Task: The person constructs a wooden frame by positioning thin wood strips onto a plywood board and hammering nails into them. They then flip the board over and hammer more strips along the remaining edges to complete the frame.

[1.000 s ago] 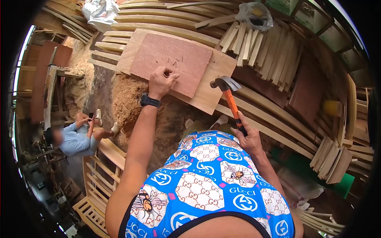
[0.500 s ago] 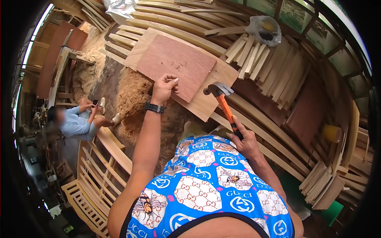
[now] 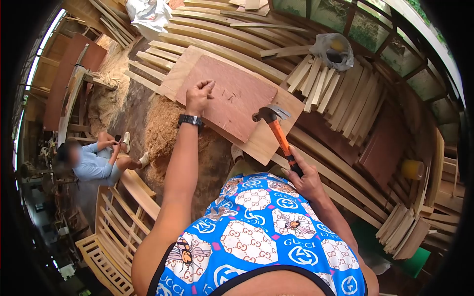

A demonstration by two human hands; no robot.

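Note:
My right hand (image 3: 307, 178) is wrapped round the black grip of a claw hammer (image 3: 280, 135) with an orange handle, its head raised near the board's right side. My left hand (image 3: 198, 97), a dark watch on its wrist, is over the left edge of a reddish plywood board (image 3: 247, 116). Its fingers are pinched together; whatever is in them is too small to make out. A few loose nails (image 3: 231, 96) lie on the reddish board. Under that board is a larger, paler plywood sheet (image 3: 284, 106).
Long wooden strips (image 3: 217, 37) lie beneath and beyond the sheets. Shorter slats (image 3: 355, 93) are stacked at right, with a plastic bag (image 3: 333, 49) on them. Sawdust (image 3: 160, 123) is heaped at left. Another person (image 3: 94, 160) sits at left with a phone, near a slatted wooden frame (image 3: 111, 251).
My left hand has moved a little left and up, from the board's lower edge towards its left side. The boards appear slightly lower and further right in view. The hammer stays nearly still.

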